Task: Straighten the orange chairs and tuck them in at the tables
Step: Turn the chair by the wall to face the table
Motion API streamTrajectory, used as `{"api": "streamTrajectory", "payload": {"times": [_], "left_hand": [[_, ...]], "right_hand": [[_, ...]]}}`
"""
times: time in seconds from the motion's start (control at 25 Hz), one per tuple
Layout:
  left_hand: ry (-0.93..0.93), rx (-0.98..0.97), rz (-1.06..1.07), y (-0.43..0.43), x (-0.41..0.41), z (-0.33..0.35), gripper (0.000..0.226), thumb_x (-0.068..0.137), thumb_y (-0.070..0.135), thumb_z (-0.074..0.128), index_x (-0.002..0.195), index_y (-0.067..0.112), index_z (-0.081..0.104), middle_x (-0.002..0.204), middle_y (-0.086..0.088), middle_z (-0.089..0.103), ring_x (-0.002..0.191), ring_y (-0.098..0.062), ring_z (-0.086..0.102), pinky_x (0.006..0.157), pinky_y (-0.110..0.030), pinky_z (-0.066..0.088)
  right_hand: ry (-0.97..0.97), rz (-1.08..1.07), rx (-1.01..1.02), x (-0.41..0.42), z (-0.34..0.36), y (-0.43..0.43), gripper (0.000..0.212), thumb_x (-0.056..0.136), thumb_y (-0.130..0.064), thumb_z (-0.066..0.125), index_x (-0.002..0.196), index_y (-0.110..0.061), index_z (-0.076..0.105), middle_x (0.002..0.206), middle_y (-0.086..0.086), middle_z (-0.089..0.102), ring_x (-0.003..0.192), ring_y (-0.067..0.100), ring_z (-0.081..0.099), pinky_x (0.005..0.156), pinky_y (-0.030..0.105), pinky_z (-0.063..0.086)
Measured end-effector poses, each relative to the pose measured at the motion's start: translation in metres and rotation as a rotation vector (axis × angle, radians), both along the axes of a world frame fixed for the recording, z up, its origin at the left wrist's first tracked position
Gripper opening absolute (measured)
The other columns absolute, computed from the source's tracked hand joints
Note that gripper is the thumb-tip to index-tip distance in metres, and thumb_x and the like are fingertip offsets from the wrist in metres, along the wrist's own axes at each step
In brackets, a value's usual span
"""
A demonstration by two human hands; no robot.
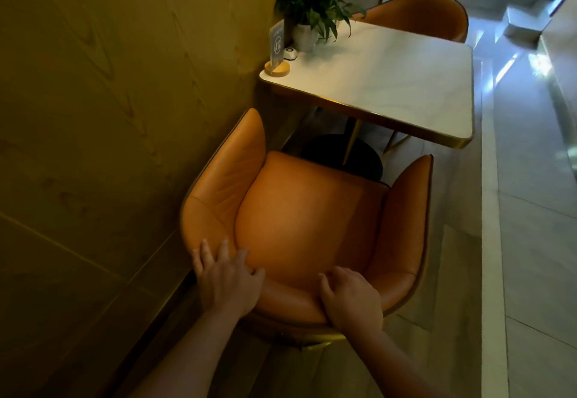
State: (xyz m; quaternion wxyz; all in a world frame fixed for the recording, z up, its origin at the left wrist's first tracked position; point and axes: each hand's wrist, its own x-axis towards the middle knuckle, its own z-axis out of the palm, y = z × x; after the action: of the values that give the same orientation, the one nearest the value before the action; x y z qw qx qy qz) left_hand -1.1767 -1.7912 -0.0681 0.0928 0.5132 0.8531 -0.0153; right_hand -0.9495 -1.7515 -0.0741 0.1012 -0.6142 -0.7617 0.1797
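— Where is the near orange chair point(307, 226) found?

— It is set beside the wood-panelled wall point(109, 116), its open front turned toward the white tabletop point(390, 85). The seat is not tucked under; only the tips of the armrests are brought close to the tabletop's near edge, and the black round base point(340, 155) of the table is seen in the space between seat and edge.

— How is it held?

— The top of the backrest is gripped from behind by both hands. The left hand point(226, 279) is laid on the rim toward the wall side, its fingers point(206, 252) spread and draped over the padding onto the inner face. The right hand point(351, 296) is placed on the rim nearer the aisle, its fingers curled together over the edge, the thumb pressed against the inner leather.

— And the second orange chair point(418, 15)?

— It is seen at the far side of the tabletop, its curved back showing above the far edge, so it appears pushed in close.

— What is kept on the tabletop?

— A potted plant point(312, 1) is stood in the corner by the wall, with a number sign point(277, 46) on a round wooden base just beside it and a small white call button point(290, 53) between the two. A pale tiled floor point(530, 210) is seen along the right.
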Motion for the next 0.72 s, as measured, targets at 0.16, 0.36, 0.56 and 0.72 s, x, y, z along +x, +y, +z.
{"api": "streamTrajectory", "payload": {"times": [0.16, 0.36, 0.56, 0.72], "left_hand": [[-0.030, 0.039, -0.013, 0.014, -0.016, -0.001, 0.063, 0.087, 0.070, 0.041, 0.145, 0.045, 0.044, 0.166, -0.002, 0.023, 0.153, -0.037, 0.006, 0.121, -0.054, -0.005], [-0.028, 0.008, -0.056, 0.039, -0.041, 0.002, 0.062, 0.089, 0.070, 0.042, 0.146, 0.047, 0.040, 0.167, -0.002, 0.020, 0.153, -0.036, 0.004, 0.121, -0.054, -0.005], [0.001, -0.025, -0.082, 0.055, -0.056, 0.005, 0.065, 0.088, 0.072, 0.036, 0.147, 0.045, 0.039, 0.166, -0.002, 0.021, 0.153, -0.036, 0.004, 0.122, -0.054, -0.005], [0.018, -0.059, -0.094, 0.066, -0.065, 0.009, 0.070, 0.088, 0.074, 0.033, 0.152, 0.043, 0.032, 0.167, -0.004, 0.020, 0.153, -0.036, 0.003, 0.121, -0.055, -0.006]], "right_hand": [[0.017, -0.046, -0.028, -0.014, -0.001, 0.007, 0.037, 0.093, -0.059, 0.033, 0.089, -0.032, 0.058, 0.083, -0.012, 0.054, 0.075, 0.006, 0.048, 0.060, 0.027, 0.037], [0.057, -0.092, -0.045, -0.038, -0.001, 0.020, 0.034, 0.094, -0.055, 0.038, 0.085, -0.028, 0.058, 0.081, -0.011, 0.053, 0.073, 0.008, 0.048, 0.061, 0.029, 0.040], [0.070, -0.122, -0.030, -0.055, 0.001, 0.033, 0.034, 0.093, -0.056, 0.039, 0.085, -0.028, 0.057, 0.082, -0.012, 0.054, 0.082, 0.010, 0.055, 0.064, 0.031, 0.044], [0.095, -0.133, 0.093, -0.064, 0.004, 0.037, 0.026, 0.093, -0.052, 0.047, 0.085, -0.030, 0.058, 0.077, -0.011, 0.053, 0.082, 0.007, 0.056, 0.060, 0.027, 0.043]]}}
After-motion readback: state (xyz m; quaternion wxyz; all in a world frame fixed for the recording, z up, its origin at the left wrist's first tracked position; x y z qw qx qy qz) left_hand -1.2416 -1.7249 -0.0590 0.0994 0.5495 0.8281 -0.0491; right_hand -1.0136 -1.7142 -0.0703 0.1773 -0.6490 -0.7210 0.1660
